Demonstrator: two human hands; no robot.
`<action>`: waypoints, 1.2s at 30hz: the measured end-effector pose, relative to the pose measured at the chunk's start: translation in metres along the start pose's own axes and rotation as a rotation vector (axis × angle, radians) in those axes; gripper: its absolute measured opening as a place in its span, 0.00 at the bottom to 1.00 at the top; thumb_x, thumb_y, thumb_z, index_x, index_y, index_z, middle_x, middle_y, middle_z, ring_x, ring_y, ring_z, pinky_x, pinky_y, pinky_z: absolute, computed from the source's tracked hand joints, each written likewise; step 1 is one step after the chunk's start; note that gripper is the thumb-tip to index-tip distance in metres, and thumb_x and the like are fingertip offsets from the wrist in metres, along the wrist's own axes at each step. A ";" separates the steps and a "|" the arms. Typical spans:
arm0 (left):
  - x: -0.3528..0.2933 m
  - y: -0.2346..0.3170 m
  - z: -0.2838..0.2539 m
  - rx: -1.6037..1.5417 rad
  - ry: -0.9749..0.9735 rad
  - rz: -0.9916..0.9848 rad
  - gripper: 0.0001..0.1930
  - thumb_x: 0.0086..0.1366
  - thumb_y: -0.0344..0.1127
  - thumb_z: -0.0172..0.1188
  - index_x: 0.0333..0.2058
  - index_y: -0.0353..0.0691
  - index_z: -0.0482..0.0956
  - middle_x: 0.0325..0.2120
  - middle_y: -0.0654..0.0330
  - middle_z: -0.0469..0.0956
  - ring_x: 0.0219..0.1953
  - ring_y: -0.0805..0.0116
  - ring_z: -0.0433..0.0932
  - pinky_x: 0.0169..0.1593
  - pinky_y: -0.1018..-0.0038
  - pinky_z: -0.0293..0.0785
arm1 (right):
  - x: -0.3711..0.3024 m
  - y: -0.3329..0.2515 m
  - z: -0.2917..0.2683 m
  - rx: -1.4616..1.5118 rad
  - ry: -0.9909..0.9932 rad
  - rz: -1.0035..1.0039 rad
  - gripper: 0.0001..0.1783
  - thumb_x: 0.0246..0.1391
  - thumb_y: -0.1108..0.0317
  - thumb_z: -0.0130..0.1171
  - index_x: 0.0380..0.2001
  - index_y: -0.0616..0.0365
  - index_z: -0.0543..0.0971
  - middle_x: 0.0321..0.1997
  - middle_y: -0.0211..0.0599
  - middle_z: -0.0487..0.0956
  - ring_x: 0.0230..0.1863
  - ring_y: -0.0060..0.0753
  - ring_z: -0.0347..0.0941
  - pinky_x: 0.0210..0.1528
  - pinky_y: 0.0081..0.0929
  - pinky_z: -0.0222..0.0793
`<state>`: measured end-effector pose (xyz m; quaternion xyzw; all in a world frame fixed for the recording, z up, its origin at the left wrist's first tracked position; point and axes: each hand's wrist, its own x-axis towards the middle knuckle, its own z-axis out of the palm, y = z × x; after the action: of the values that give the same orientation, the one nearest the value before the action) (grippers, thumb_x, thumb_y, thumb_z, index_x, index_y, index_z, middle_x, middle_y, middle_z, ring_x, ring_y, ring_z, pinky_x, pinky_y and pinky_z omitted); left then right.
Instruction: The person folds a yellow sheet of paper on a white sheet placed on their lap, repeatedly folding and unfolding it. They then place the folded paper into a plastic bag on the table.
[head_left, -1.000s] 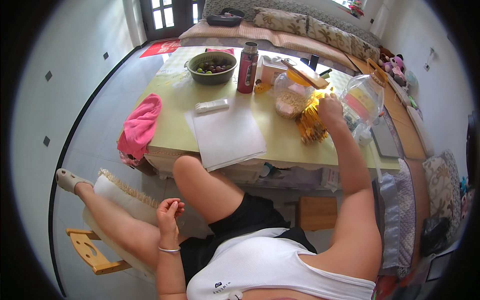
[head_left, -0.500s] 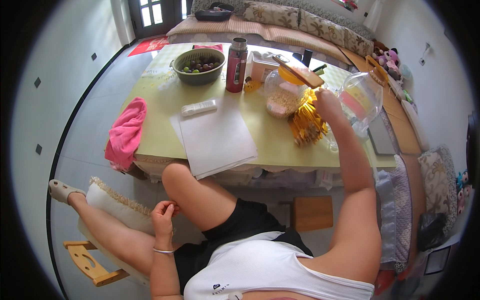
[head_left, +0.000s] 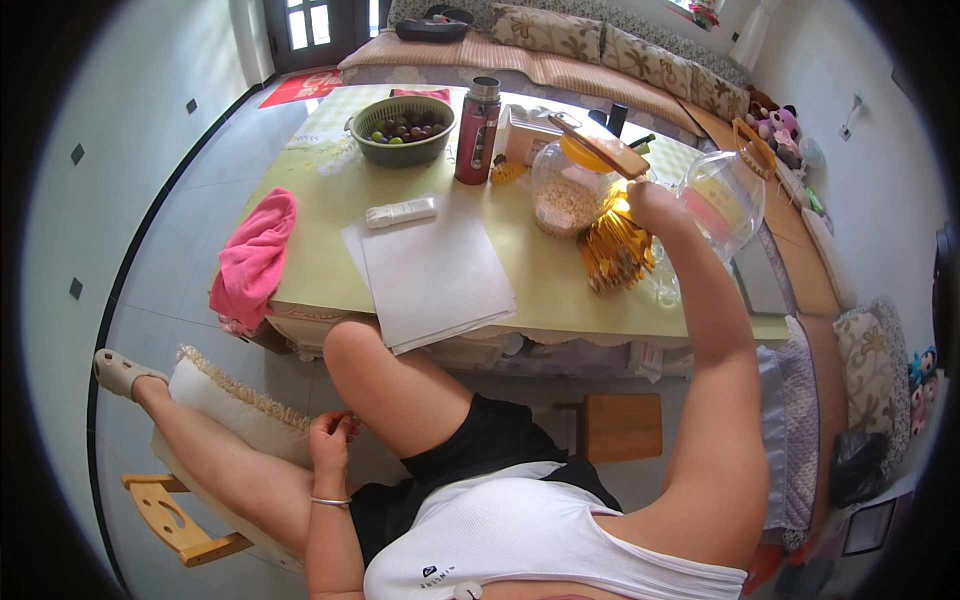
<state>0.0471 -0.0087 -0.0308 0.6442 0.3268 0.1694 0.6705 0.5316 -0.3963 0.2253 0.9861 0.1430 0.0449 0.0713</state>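
Note:
My right hand [head_left: 655, 205] is raised over the right side of the yellow-green table [head_left: 540, 285], closed in a fist at the top of a bundle of thin yellow sticks [head_left: 610, 255] that fans down to the tabletop. Just left of it stands a glass jar of pale grains [head_left: 565, 195] with its wooden lid [head_left: 600, 145] tilted open. A clear plastic jug [head_left: 725, 195] stands right of the hand. My left hand [head_left: 330, 435] rests on my left thigh, fingers curled, holding nothing.
On the table lie a stack of white paper [head_left: 435, 270], a white remote [head_left: 400, 211], a pink cloth [head_left: 255, 255] over the left edge, a green bowl of fruit [head_left: 403, 130] and a red flask [head_left: 477, 118]. A wooden stool [head_left: 620, 425] stands under the table.
My right hand has risen above the yellow sticks, which now hang below it. My left hand's fingers have curled in. The view has shifted closer over the table.

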 end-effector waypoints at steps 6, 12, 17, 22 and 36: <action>-0.005 0.003 0.001 0.014 -0.014 -0.020 0.06 0.68 0.27 0.58 0.38 0.34 0.82 0.28 0.61 0.83 0.27 0.76 0.78 0.32 0.79 0.72 | -0.025 0.003 -0.003 -0.131 -0.107 -0.189 0.08 0.49 0.69 0.60 0.30 0.58 0.85 0.34 0.52 0.83 0.40 0.54 0.81 0.45 0.44 0.76; -0.006 0.001 0.002 0.009 -0.022 -0.010 0.06 0.67 0.27 0.58 0.39 0.33 0.82 0.28 0.60 0.83 0.27 0.76 0.78 0.32 0.79 0.73 | -0.037 0.005 0.013 -0.214 0.351 -0.278 0.15 0.57 0.76 0.49 0.44 0.59 0.81 0.47 0.46 0.82 0.50 0.48 0.80 0.53 0.42 0.76; -0.008 0.000 0.002 0.017 -0.032 0.002 0.06 0.67 0.27 0.58 0.39 0.33 0.81 0.28 0.60 0.83 0.28 0.75 0.78 0.32 0.79 0.73 | -0.055 0.007 -0.020 0.157 0.516 -0.226 0.10 0.56 0.78 0.49 0.38 0.61 0.79 0.42 0.47 0.81 0.47 0.51 0.80 0.50 0.43 0.76; -0.007 -0.001 0.002 0.044 -0.048 -0.008 0.06 0.68 0.28 0.58 0.39 0.33 0.81 0.29 0.60 0.83 0.28 0.75 0.79 0.32 0.79 0.73 | -0.045 0.018 -0.034 -0.193 0.461 -0.305 0.12 0.57 0.77 0.49 0.40 0.62 0.81 0.53 0.47 0.80 0.64 0.47 0.71 0.65 0.40 0.67; -0.012 -0.004 0.003 0.095 -0.056 -0.018 0.06 0.67 0.29 0.60 0.38 0.32 0.81 0.28 0.59 0.83 0.27 0.75 0.78 0.32 0.78 0.73 | -0.099 0.008 -0.011 0.283 0.423 -0.142 0.06 0.52 0.64 0.65 0.32 0.53 0.83 0.36 0.42 0.82 0.40 0.48 0.80 0.42 0.42 0.76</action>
<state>0.0393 -0.0192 -0.0324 0.6767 0.3211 0.1296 0.6498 0.4385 -0.4310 0.2309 0.9424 0.2286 0.2245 -0.0958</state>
